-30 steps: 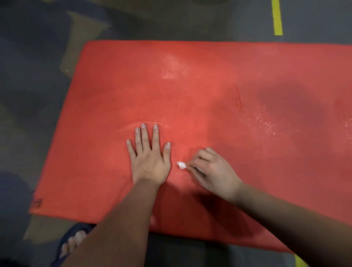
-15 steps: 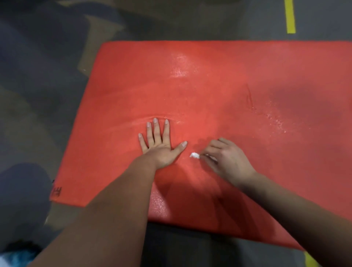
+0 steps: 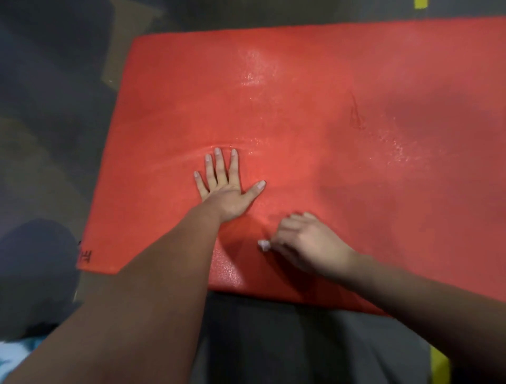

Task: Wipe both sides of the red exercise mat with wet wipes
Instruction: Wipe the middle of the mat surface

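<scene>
A: Since a moment ago our right hand [image 3: 309, 244] has drawn the wet wipe [image 3: 264, 244] back toward us. It was level with the left thumb; now it sits below it, near the close edge of the red exercise mat [image 3: 328, 109].

B: And our left hand [image 3: 227, 192]?

A: It has stayed put, flat, fingers straight and spread, pressing the mat and holding nothing. A shallow crease bows in the mat just past its fingertips.

B: How do we hold the wipe?

A: It is crumpled to a small white wad, pinched under the curled fingers of the right hand. Only a tip shows, touching the mat.

B: Where does the mat lie?

A: Flat on the dark grey floor [image 3: 54, 109], left end in view, right end running out of frame.

B: How far along are we?

A: Partway through this side, we judge. A wet sheen [image 3: 254, 71] glints at the far middle and in a speckled band to the right, so those parts look wiped. The left end looks dull and dry. The underside is hidden, so whether it has been wiped we cannot tell.

B: The surface?

A: Finely pebbled and yielding, likely foam, with straight edges. There is a dark scuff [image 3: 356, 115] right of centre and a black marking [image 3: 85, 256] at the near left corner.

B: Around it?

A: Yellow tape [image 3: 420, 3] on the floor at the far right, and another strip at the near right.
</scene>
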Demonstrator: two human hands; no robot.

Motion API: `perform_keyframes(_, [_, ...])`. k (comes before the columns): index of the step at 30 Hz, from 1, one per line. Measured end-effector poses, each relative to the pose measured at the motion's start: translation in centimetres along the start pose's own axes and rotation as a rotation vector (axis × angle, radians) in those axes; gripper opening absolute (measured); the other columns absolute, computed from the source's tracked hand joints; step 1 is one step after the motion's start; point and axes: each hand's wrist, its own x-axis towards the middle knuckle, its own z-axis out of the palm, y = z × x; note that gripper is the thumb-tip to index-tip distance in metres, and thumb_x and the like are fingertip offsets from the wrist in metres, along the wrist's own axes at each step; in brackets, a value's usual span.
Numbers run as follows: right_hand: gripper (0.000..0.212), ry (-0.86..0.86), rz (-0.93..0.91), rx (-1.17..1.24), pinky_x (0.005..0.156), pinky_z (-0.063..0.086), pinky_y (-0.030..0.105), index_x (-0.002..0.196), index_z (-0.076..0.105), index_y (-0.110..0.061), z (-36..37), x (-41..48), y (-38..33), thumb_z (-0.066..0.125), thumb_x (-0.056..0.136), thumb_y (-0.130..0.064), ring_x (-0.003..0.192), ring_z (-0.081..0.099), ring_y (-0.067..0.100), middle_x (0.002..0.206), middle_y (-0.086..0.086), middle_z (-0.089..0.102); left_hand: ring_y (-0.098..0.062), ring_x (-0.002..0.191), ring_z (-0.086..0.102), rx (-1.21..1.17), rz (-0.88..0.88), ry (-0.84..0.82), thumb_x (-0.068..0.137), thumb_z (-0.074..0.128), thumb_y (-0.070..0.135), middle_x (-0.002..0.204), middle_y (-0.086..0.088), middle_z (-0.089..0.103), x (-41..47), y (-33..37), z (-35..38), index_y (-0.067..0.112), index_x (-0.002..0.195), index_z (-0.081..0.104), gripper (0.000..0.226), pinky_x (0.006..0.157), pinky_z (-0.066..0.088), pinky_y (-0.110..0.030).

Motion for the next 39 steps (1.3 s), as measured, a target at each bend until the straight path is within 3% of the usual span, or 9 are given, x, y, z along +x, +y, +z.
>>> perform_keyframes(2, [0.040, -0.080, -0.052, 0.025, 0.070, 0.039, 0.037, 0.091, 0.067, -0.026, 0.3, -1.0, -0.9, 0.037, 0.107, -0.048, 0.079, 0.056, 0.021, 0.083, -0.005, 0.057, -0.024, 0.143, -0.046, -0.004, 0.001, -0.003, 0.084, 0.023, 0.091, 0.155, -0.001, -0.050, 0.0, 0.0, -0.1, 0.038, 0.152, -0.033, 0.103, 0.117, -0.026, -0.056])
perform_keyframes(8, [0.027, 0.035, 0.124, 0.016, 0.069, 0.040, 0.038, 0.090, 0.067, -0.026, 0.8, -1.3, -1.0, 0.050, 0.102, -0.042, 0.081, 0.055, 0.022, 0.084, -0.005, 0.056, -0.024, 0.143, -0.046, -0.007, 0.004, 0.007, 0.083, 0.024, 0.092, 0.155, -0.001, -0.050, 0.0, 0.0, 0.0, 0.038, 0.152, -0.034, 0.104, 0.116, -0.027, -0.055])
perform_keyframes(13, [0.017, -0.141, -0.060, -0.027, 0.068, 0.036, 0.033, 0.087, 0.064, -0.027, 1.7, -5.7, -3.5, 0.056, 0.098, -0.037, 0.079, 0.055, 0.018, 0.087, -0.008, 0.056, -0.024, 0.144, -0.045, -0.015, 0.012, 0.024, 0.085, 0.025, 0.090, 0.156, -0.001, -0.048, -0.1, 0.0, 0.1, 0.038, 0.153, -0.032, 0.103, 0.117, -0.026, -0.056])
perform_keyframes(17, [0.024, -0.114, -0.194, -0.139, 0.066, 0.038, 0.035, 0.092, 0.066, -0.021, 1.4, -7.5, -2.1, 0.047, 0.106, -0.030, 0.075, 0.053, 0.021, 0.086, -0.003, 0.056, -0.024, 0.146, -0.042, -0.011, 0.014, 0.084, 0.084, 0.024, 0.090, 0.159, -0.001, -0.045, 0.1, -0.2, 0.7, 0.038, 0.154, -0.030, 0.103, 0.118, -0.024, -0.056])
perform_keyframes(22, [0.035, 0.095, 0.124, -0.118, 0.069, 0.040, 0.040, 0.092, 0.067, -0.017, -0.8, -2.9, 2.5, 0.043, 0.107, -0.038, 0.077, 0.055, 0.028, 0.084, 0.003, 0.056, -0.024, 0.146, -0.042, 0.004, -0.001, 0.079, 0.083, 0.023, 0.091, 0.159, 0.000, -0.045, 0.1, -0.1, 0.5, 0.038, 0.154, -0.031, 0.104, 0.118, -0.023, -0.057])
perform_keyframes(27, [0.041, -0.074, -0.176, -0.083, 0.071, 0.046, 0.038, 0.092, 0.065, -0.019, -2.0, -2.8, 3.0, 0.035, 0.111, -0.038, 0.079, 0.051, 0.023, 0.086, -0.001, 0.055, -0.024, 0.143, -0.046, 0.014, -0.007, 0.022, 0.083, 0.025, 0.091, 0.155, 0.000, -0.050, 0.4, 0.0, 0.1, 0.039, 0.152, -0.034, 0.105, 0.117, -0.024, -0.058])
perform_keyframes(33, [0.031, 0.223, 0.160, -0.159, 0.067, 0.046, 0.044, 0.088, 0.065, -0.015, -3.1, 3.4, 8.1, 0.046, 0.101, -0.036, 0.078, 0.055, 0.030, 0.086, 0.004, 0.057, -0.024, 0.141, -0.048, 0.013, -0.006, 0.004, 0.081, 0.022, 0.092, 0.152, 0.001, -0.053, 0.3, 0.1, -0.1, 0.039, 0.150, -0.037, 0.105, 0.116, -0.025, -0.058])
perform_keyframes(39, [0.023, 0.067, 0.025, -0.026, 0.067, 0.042, 0.035, 0.091, 0.068, -0.026, -3.3, 2.8, 7.7, 0.052, 0.098, -0.041, 0.079, 0.054, 0.017, 0.086, -0.008, 0.059, -0.023, 0.141, -0.049, -0.001, -0.013, -0.004, 0.081, 0.025, 0.092, 0.151, 0.002, -0.054, 0.4, 0.1, -0.2, 0.038, 0.152, -0.034, 0.107, 0.116, -0.026, -0.058])
